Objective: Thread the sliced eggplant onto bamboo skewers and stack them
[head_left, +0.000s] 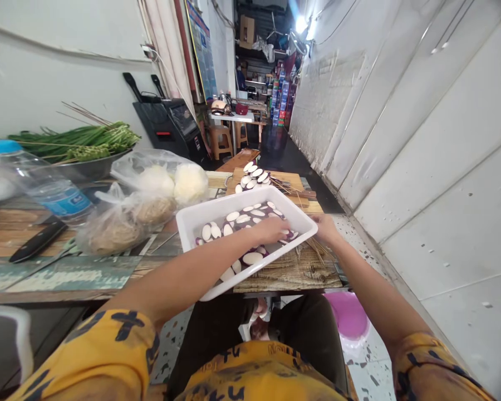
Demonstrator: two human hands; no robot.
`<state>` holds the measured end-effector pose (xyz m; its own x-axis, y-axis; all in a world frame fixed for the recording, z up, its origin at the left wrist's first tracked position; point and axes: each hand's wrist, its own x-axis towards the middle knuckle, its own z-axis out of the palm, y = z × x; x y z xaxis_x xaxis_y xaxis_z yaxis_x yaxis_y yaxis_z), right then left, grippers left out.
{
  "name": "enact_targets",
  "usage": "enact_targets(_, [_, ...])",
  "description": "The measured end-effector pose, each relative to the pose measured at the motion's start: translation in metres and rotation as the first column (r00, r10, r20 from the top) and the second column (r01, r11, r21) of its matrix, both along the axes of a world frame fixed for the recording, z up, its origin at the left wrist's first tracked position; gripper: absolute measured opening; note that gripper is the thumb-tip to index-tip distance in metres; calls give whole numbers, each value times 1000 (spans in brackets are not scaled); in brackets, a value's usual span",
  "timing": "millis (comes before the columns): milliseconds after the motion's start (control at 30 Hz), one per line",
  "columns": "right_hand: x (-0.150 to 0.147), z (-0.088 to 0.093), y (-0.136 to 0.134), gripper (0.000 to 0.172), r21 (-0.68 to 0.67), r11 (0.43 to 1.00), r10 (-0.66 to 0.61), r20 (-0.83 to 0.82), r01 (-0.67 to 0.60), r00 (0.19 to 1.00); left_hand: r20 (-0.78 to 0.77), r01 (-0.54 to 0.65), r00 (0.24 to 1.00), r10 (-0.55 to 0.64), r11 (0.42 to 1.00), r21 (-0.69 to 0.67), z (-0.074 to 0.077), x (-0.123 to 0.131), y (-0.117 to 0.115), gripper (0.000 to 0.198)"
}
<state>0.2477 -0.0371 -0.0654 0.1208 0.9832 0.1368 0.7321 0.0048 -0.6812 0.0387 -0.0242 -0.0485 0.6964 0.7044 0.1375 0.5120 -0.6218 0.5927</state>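
Note:
A white plastic tray (244,283) stands at an angle on the table, with many purple-skinned, white-fleshed eggplant slices (253,258) in it. Inside its right end, my left hand (275,229) reaches down with curled fingers on an eggplant slice; the fingertips are partly hidden. At the tray's right corner, my right hand (324,228) is closed with its fingers at the rim. Thin wooden skewers (316,249) lie on the table just below that corner. Behind the tray, skewered eggplant slices (254,177) are piled on a wooden board (290,181).
To the left are plastic bags of food (125,217), a water bottle (62,195), a black-handled knife (39,240) and a metal bowl of green vegetables (83,142). A black speaker-like box (171,125) stands behind. A pink basin (348,314) sits on the floor; a white wall runs along the right.

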Motion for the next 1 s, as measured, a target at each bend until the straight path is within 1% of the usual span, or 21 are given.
enact_targets(100, [1, 1, 4, 34, 55, 998, -27, -99, 32, 995, -209, 52, 977, -42, 998, 43, -1, 5, -6, 30])
enact_targets(133, [2, 2, 5, 34, 74, 997, -28, -128, 38, 991, -253, 64, 966, -48, 996, 57, 0, 5, -7, 31])
enact_targets(200, [2, 5, 4, 31, 103, 994, -10, -174, 28, 985, -292, 57, 956, -34, 996, 71, 4, 3, -6, 32])
enact_targets(300, [3, 11, 0, 26, 128, 992, 38, -225, -9, 974, -266, -15, 963, 34, 997, 74, 11, -2, 1, 31])
enact_targets(400, [2, 17, 0, 24, 156, 988, 61, -272, -18, 960, -190, -48, 980, 55, 998, 43, 16, -7, 9, 32])
enact_targets(467, [1, 23, 3, 24, 195, 981, 52, -298, 7, 953, -122, -75, 990, 72, 997, -16, 18, -10, 12, 30])
enact_targets(533, [0, 32, 6, 22, 254, 966, 38, -309, 45, 950, -64, -113, 992, 105, 984, -139, 18, -12, 12, 29])
enact_targets(567, [-1, 39, 6, 22, 311, 948, 29, -312, 74, 950, -41, -130, 991, 124, 966, -225, 17, -12, 12, 30])
enact_targets(600, [-2, 47, 4, 23, 379, 919, 23, -317, 105, 948, -15, -141, 989, 144, 935, -325, 16, -13, 11, 31])
enact_targets(633, [-3, 55, -1, 23, 472, 869, 17, -327, 147, 945, 16, -146, 985, 169, 890, -432, 15, -13, 11, 32])
enact_targets(667, [-5, 64, -8, 24, 562, 804, 12, -344, 195, 939, 55, -142, 978, 202, 833, -535, 14, -13, 11, 33])
enact_targets(700, [-8, 72, -18, 25, 614, 759, 25, -363, 219, 932, 101, -129, 965, 243, 773, -622, 13, -13, 11, 33])
enact_targets(733, [-12, 78, -31, 25, 621, 749, 31, -382, 231, 924, 149, -112, 946, 290, 717, -688, 12, -13, 12, 32])
enact_targets(767, [-17, 82, -46, 25, 589, 780, 37, -380, 211, 924, 195, -93, 920, 340, 672, -735, 13, -13, 13, 30])
enact_targets(800, [-22, 83, -62, 25, 519, 840, 50, -364, 158, 930, 238, -75, 890, 389, 640, -765, 14, -14, 14, 26])
enact_targets(833, [-29, 81, -78, 25, 407, 911, 85, -347, 68, 934, 283, -55, 855, 434, 618, -784, 16, -14, 15, 23])
enact_targets(867, [-36, 76, -92, 25, 263, 963, 142, -342, -50, 929, 328, -27, 817, 474, 600, -800, 19, -15, 15, 20])
enact_targets(900, [-42, 69, -105, 27, 150, 980, 177, -366, -130, 913, 369, 4, 777, 511, 581, -814, 22, -15, 16, 17])
enact_targets(933, [-49, 60, -115, 28, 94, 982, 189, -398, -165, 898, 399, 37, 737, 546, 556, -830, 25, -16, 17, 15])
enact_targets(1000, [-59, 43, -126, 30, 67, 986, 164, -462, -150, 872, 416, 83, 675, 610, 497, -864, 31, -18, 18, 11])
